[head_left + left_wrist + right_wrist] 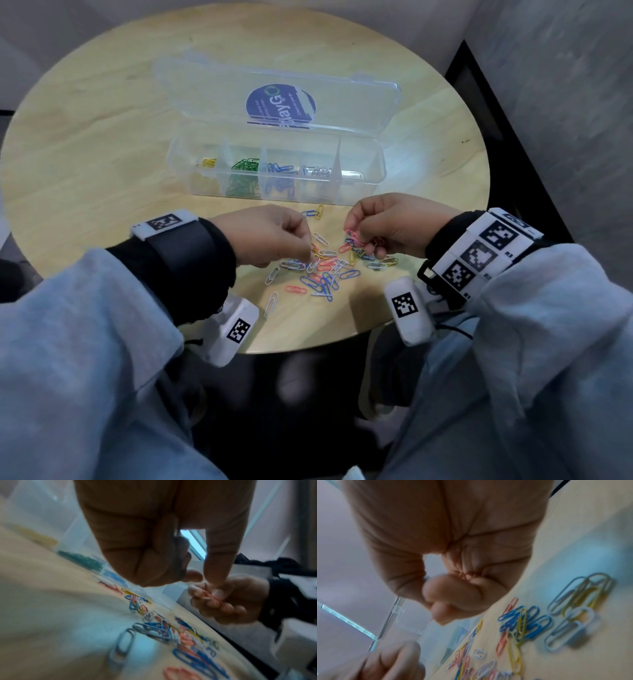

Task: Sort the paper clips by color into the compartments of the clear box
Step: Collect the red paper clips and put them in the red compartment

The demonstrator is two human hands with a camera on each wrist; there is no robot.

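A clear box (378,174) stands open mid-table, lid (205,89) laid back. Its compartments hold yellow (208,162), green (245,166), blue (281,169) and white clips (317,171); the rightmost one shows none. A loose pile of mixed clips (325,270) lies in front of it. My right hand (359,234) hovers over the pile's right side and pinches red clips (352,236), also seen as red clips (212,599) in the left wrist view. My left hand (306,248) has curled fingers, its index tip down at the pile's left edge; whether it holds a clip is unclear.
The round wooden table (102,154) has bare room left of and behind the box. Stray clips, a blue and yellow pair (314,212) and a white one (270,305), lie around the pile. The table's near edge (308,346) is just below the pile. A dark panel (496,137) stands at the right.
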